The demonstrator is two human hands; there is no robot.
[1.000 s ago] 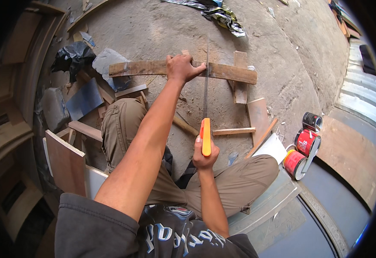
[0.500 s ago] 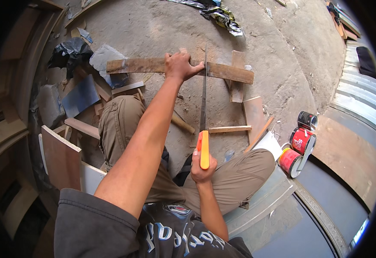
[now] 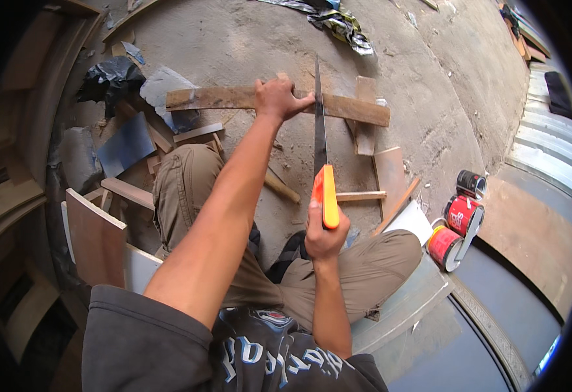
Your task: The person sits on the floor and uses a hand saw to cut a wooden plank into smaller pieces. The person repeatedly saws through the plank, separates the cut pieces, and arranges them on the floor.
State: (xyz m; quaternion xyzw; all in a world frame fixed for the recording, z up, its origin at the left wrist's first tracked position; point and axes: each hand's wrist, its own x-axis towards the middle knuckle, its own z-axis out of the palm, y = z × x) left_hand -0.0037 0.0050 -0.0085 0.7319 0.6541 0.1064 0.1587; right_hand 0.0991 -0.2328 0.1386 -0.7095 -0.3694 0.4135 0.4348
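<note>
A handsaw (image 3: 330, 198) with an orange and yellow handle is gripped in my right hand (image 3: 326, 234). Its dark blade points away from me and crosses a long brown wooden plank (image 3: 217, 98). My left hand (image 3: 278, 98) is clamped over the plank just left of the blade, thumb reaching toward the saw. Under the plank's right part lies a second piece of wood (image 3: 366, 138), set crosswise. How deep the blade sits in the wood cannot be made out.
Wood offcuts, a blue-grey panel (image 3: 127, 145) and a black plastic bag (image 3: 111, 80) lie at the left. Several cans (image 3: 464, 215) stand right of my knee. A thin stick (image 3: 351, 195) lies beyond the saw handle. Crumpled foil (image 3: 345, 29) rests at the far side.
My right hand has pushed the saw forward and slightly right, so its handle is nearer the plank. My left hand keeps its hold on the plank.
</note>
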